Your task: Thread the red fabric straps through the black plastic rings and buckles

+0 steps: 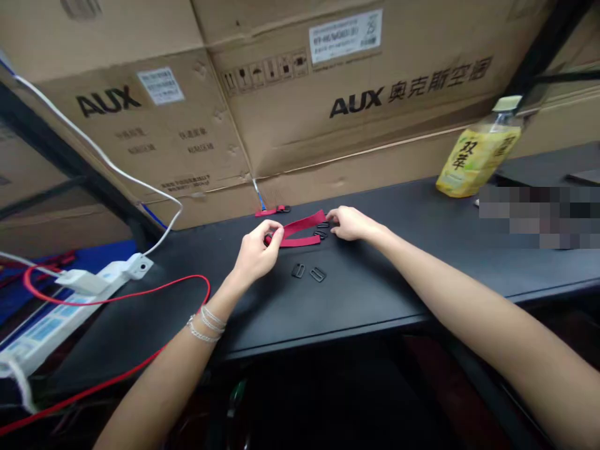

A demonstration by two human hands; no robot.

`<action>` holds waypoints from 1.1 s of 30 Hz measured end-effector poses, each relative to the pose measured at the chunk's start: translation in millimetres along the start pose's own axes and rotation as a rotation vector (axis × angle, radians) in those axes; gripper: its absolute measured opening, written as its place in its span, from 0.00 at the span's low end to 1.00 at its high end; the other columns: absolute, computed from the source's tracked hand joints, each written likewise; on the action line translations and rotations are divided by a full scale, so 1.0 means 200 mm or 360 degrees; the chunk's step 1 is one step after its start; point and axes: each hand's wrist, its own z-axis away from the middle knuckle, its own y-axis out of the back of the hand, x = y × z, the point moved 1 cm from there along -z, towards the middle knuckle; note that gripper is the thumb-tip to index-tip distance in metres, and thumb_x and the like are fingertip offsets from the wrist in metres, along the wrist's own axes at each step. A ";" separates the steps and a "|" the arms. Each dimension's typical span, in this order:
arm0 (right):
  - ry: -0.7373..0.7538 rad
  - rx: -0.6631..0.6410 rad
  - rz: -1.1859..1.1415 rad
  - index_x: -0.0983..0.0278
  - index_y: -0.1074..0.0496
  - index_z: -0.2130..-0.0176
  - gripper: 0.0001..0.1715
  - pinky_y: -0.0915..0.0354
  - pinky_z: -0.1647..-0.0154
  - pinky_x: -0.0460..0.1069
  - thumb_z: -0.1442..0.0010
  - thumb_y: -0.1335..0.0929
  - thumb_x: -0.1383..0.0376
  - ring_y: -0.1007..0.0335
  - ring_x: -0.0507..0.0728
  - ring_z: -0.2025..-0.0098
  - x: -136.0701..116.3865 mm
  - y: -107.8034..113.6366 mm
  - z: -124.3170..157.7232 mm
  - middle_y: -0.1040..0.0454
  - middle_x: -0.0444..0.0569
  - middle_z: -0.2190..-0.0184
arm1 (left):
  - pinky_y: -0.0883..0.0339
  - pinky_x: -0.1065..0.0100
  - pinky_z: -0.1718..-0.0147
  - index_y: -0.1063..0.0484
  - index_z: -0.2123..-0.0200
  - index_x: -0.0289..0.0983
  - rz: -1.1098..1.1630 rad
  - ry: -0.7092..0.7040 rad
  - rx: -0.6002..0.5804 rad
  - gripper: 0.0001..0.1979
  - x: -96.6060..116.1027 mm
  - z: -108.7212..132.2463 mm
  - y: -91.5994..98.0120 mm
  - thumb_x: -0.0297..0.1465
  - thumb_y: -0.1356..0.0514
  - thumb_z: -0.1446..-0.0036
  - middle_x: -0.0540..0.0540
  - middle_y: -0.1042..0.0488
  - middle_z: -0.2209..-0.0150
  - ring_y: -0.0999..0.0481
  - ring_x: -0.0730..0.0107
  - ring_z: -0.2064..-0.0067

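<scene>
A red webbing strap (304, 223) is folded into two tails, pinched between the thumb and fingers of my left hand (261, 247). Part of a dark fitting shows at the fold, mostly hidden by the fingers. Both tails point right, towards my right hand (349, 223). Its fingers are curled beside the upper tail's end and some black slide buckles (320, 235); what they grip, if anything, is hidden. Closer to me, a black strap buckle (298, 270) and another black buckle (317, 274) lie flat on the dark table (375, 287).
Behind the hands lies another red strap piece with a black buckle (283, 209). Cardboard boxes (281, 137) stand along the back. A yellow-labelled bottle (480, 153) is at the right rear. On the left are a white power strip (60, 319) and a red cable (154, 294).
</scene>
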 end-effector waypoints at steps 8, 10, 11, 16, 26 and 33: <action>0.0144 -0.0024 -0.0132 0.66 0.26 0.54 0.19 0.38 0.64 0.46 0.46 0.29 0.62 0.29 0.55 0.64 -0.10 -0.03 0.04 0.24 0.52 0.62 | 0.44 0.73 0.75 0.32 0.66 0.37 0.0126 0.0009 -0.0044 0.11 -0.03 0.00 -0.02 0.38 0.47 0.40 0.53 0.34 0.79 0.36 0.75 0.77; 0.0218 -0.0060 -0.0106 0.66 0.26 0.52 0.20 0.38 0.64 0.45 0.45 0.30 0.64 0.29 0.54 0.64 -0.12 -0.04 0.04 0.24 0.51 0.62 | 0.44 0.73 0.75 0.31 0.66 0.37 0.0124 0.0008 -0.0046 0.11 -0.03 0.00 -0.02 0.38 0.47 0.40 0.53 0.34 0.79 0.36 0.75 0.77; 0.0235 -0.0065 -0.0090 0.65 0.26 0.52 0.20 0.38 0.63 0.45 0.45 0.30 0.65 0.29 0.54 0.64 -0.12 -0.04 0.04 0.24 0.51 0.62 | 0.43 0.73 0.75 0.31 0.66 0.37 0.0125 0.0009 -0.0047 0.12 -0.03 0.00 -0.02 0.39 0.47 0.40 0.53 0.34 0.79 0.36 0.75 0.77; 0.0203 -0.0072 -0.0074 0.65 0.24 0.59 0.12 0.39 0.66 0.45 0.45 0.31 0.66 0.29 0.55 0.65 -0.12 -0.04 0.05 0.23 0.51 0.64 | 0.42 0.72 0.75 0.30 0.64 0.37 0.0101 0.0037 -0.0110 0.13 -0.04 0.00 -0.03 0.40 0.47 0.41 0.52 0.32 0.78 0.34 0.74 0.77; 0.0128 -0.0114 -0.0100 0.65 0.24 0.64 0.08 0.40 0.68 0.47 0.44 0.31 0.64 0.28 0.56 0.66 -0.13 -0.01 0.06 0.22 0.52 0.66 | 0.42 0.69 0.75 0.24 0.66 0.38 -0.0306 -0.0015 -0.0638 0.15 -0.06 0.02 -0.03 0.42 0.43 0.46 0.46 0.25 0.74 0.31 0.68 0.74; 0.0094 -0.0106 -0.0078 0.66 0.25 0.69 0.06 0.40 0.69 0.48 0.43 0.32 0.66 0.28 0.58 0.65 -0.13 -0.01 0.05 0.22 0.56 0.65 | 0.42 0.69 0.73 0.29 0.70 0.37 -0.0249 -0.0012 -0.0711 0.07 -0.07 0.02 -0.03 0.35 0.41 0.49 0.48 0.26 0.72 0.31 0.69 0.72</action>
